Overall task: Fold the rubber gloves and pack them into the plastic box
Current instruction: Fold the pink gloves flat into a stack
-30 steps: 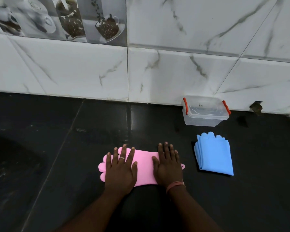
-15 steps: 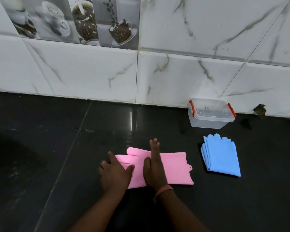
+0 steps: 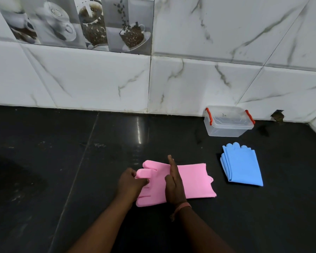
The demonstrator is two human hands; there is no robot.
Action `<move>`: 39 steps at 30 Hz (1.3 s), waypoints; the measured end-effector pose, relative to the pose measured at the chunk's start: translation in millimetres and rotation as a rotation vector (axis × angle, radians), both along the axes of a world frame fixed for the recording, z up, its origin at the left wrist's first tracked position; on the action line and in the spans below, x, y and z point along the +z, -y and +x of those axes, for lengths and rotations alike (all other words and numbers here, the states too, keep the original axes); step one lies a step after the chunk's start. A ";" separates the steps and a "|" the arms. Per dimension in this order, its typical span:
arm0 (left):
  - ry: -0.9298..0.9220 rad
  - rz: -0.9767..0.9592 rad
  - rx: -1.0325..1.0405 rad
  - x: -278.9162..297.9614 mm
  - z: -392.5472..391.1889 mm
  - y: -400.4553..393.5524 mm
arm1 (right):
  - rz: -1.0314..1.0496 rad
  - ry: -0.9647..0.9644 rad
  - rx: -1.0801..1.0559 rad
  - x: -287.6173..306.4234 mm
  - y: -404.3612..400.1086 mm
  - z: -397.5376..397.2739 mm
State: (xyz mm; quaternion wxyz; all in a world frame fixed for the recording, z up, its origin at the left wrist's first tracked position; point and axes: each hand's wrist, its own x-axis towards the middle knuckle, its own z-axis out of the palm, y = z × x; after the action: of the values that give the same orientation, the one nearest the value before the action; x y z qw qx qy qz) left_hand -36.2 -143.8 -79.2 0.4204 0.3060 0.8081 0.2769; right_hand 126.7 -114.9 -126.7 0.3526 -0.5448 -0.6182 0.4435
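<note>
A pink rubber glove point(image 3: 192, 181) lies flat on the black counter, its fingers pointing left and its cuff to the right. My left hand point(image 3: 130, 182) grips the glove's finger end and lifts it a little. My right hand point(image 3: 173, 183) stands on edge across the glove's middle, pressing down on it. A folded blue glove point(image 3: 242, 165) lies to the right. Behind it, a clear plastic box point(image 3: 227, 122) with red clips stands against the wall, lid on.
The black counter point(image 3: 62, 161) runs to a white marble-tiled wall point(image 3: 98, 79) at the back. A small dark hole point(image 3: 277, 115) marks the wall right of the box. The wall turns a corner at the far right.
Both hands lay flat on the pink glove a second ago. Now the right hand has turned onto its edge across the middle, and the left hand has taken hold of the finger end.
</note>
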 end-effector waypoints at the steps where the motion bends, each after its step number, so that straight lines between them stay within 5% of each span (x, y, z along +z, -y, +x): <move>1: 0.051 0.016 0.023 2.9 0.3 1.1 | -0.003 -0.005 -0.009 -0.9 0.0 -0.2; 7: 0.473 -0.048 0.195 11.4 -9.1 8.2 | -0.016 -0.018 -0.030 -3.4 -0.4 1.8; 19: 0.307 0.157 0.058 84.5 43.2 -12.9 | -0.064 -0.102 -0.015 31.2 -11.3 22.2; 24: 0.148 0.255 -0.102 100.9 109.2 -30.2 | -0.455 -0.817 -0.018 61.6 -26.2 52.9; 26: 0.162 0.259 -0.171 94.1 137.0 -35.1 | -0.500 -0.946 -0.041 64.4 -30.5 70.9; 30: 0.026 0.335 -0.175 68.2 162.9 -37.8 | -0.618 -0.851 -0.130 48.4 -31.9 114.4; 33: -0.183 0.442 -0.121 37.6 148.4 -25.1 | -0.540 -0.591 -0.266 38.1 -37.0 136.1; 36: -0.478 0.380 -0.440 -10.6 133.3 -14.9 | -0.355 -0.213 -0.296 34.9 -36.9 143.9; 39: -0.569 0.308 -0.644 -46.7 129.9 -7.6 | -0.225 -0.003 -0.294 30.0 -32.4 135.1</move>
State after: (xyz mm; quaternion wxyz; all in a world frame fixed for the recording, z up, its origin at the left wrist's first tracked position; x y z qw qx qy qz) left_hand 93.7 -136.2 -125.8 0.1960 0.6643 0.7047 0.1539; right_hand 261.9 -82.4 -96.6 0.3514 -0.6647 -0.4776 0.4545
